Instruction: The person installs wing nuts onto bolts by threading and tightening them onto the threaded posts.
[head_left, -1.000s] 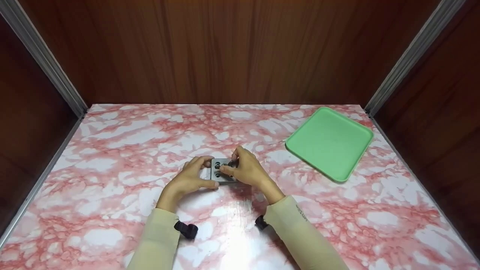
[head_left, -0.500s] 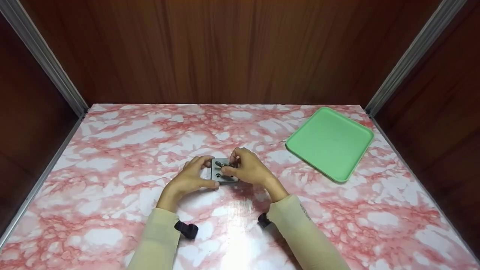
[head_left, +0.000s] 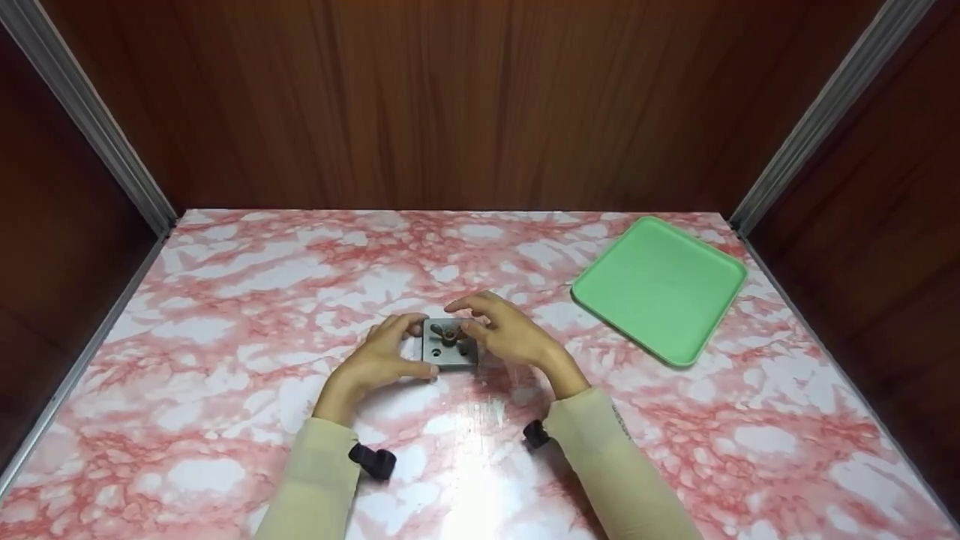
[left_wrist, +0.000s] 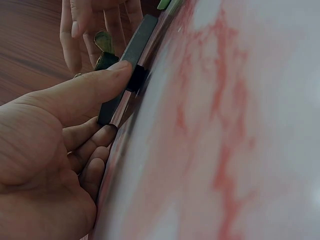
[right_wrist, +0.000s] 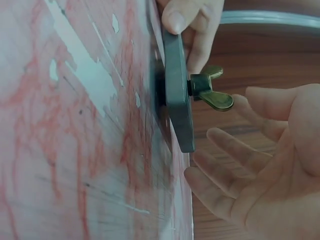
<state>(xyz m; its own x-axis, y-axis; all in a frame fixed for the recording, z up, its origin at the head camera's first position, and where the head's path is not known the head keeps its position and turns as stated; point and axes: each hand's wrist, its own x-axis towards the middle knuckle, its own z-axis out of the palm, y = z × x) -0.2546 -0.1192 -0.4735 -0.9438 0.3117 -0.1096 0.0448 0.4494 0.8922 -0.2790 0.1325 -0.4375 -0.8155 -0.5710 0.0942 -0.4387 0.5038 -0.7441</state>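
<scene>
Wing nut (head_left: 449, 336) just below mid-frame seems to stand unaided — right hand (head_left: 519, 335) has just spread apart — on the plate (head_left: 454, 359) the left hand (head_left: 379, 356) clamps.

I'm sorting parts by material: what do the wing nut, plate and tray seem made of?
Wing nut: probably metal, perhaps brass, from its golden sheen. Plate: likely satin metal, grey with crisp edges. Tray: perhaps plastic, evenly green with rounded corners.

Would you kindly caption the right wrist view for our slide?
Brassy metal wing nut projecting from a grey, rectangular metal plate held by the left hand, the right hand beside it.
</scene>
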